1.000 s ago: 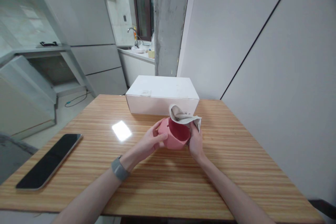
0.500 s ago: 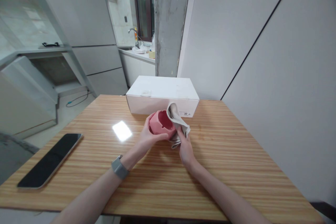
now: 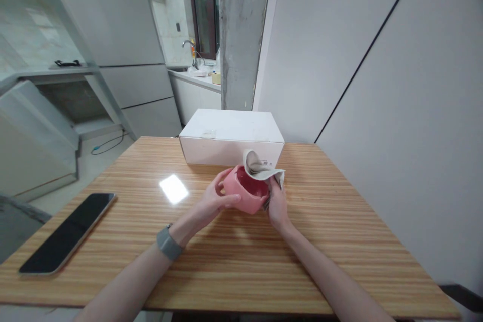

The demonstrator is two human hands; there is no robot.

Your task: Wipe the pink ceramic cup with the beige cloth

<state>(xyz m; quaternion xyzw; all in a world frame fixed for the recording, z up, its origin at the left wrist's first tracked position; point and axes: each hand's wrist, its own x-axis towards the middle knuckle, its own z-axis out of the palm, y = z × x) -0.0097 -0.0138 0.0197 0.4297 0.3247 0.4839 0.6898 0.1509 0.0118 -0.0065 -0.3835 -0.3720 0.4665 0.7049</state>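
A pink ashtray-like bowl (image 3: pixel 245 196) with notches in its rim is tilted above the table, its hollow facing up and to the right. My left hand (image 3: pixel 216 200) grips it from the left, thumb along the near side and fingers behind. In my right hand (image 3: pixel 278 206) is a folded beige cloth (image 3: pixel 260 168), pressed against the bowl's right rim. One end of the cloth stands up over the far edge of the bowl. The right fingertips are partly hidden by the cloth and bowl.
Behind the hands a white cardboard box (image 3: pixel 232 148) stands at the far edge of the wood-grain table (image 3: pixel 211 271). A black-screened phone (image 3: pixel 68 234) lies at the left. A white wall (image 3: pixel 358 126) runs along the right side.
The bowl has moved right and a little nearer, and has turned between the hands. My right hand and the cloth have shifted right, with the cloth now spread more sideways.
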